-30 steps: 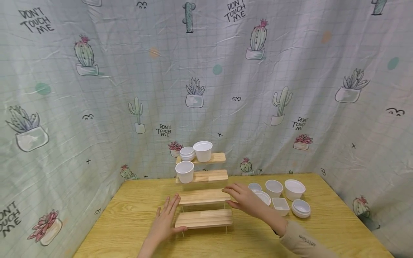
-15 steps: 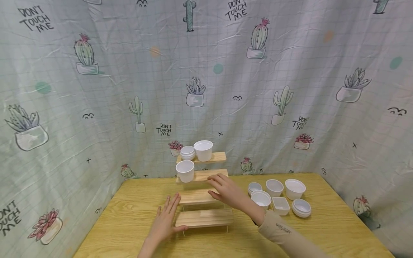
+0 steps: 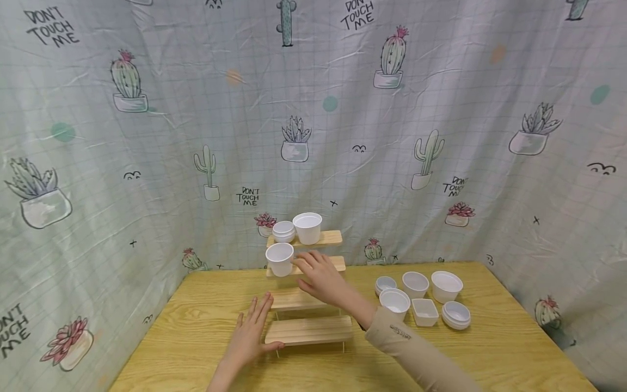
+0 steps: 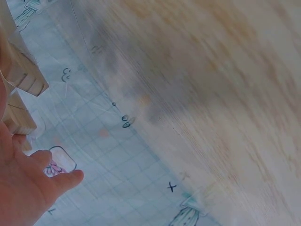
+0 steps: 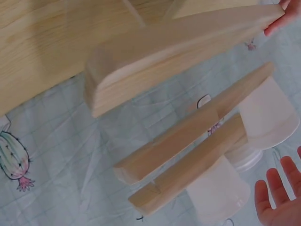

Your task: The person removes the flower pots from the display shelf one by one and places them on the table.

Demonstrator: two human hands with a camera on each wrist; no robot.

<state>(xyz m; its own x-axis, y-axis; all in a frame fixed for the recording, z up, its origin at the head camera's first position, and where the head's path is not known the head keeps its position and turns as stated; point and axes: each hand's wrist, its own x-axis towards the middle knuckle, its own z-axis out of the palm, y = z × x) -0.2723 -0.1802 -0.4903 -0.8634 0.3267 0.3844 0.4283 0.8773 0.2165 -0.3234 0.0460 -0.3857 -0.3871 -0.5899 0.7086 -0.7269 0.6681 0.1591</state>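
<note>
A stepped wooden shelf stand (image 3: 309,331) with several planks is in front of me. My left hand (image 3: 249,332) rests with spread fingers against the left ends of its lower planks; in the left wrist view that hand (image 4: 28,183) is partly visible. My right hand (image 3: 320,279) reaches over the stand with extended fingers, its fingertips beside a white plastic cup (image 3: 280,259) on the second plank from the top. In the right wrist view the fingers (image 5: 278,186) look apart from the white cups. On the top plank sit a ridged white jar (image 3: 284,232) and another white cup (image 3: 308,228).
On the table (image 3: 196,316), right of the stand, several white containers are grouped: round cups (image 3: 394,302), a square tub (image 3: 424,312), and a ridged jar (image 3: 456,315). A cactus-print curtain (image 3: 313,179) hangs behind and along the sides.
My right hand has moved left and up from the stand's right end to beside the white cup on the second plank. My left hand has stayed put.
</note>
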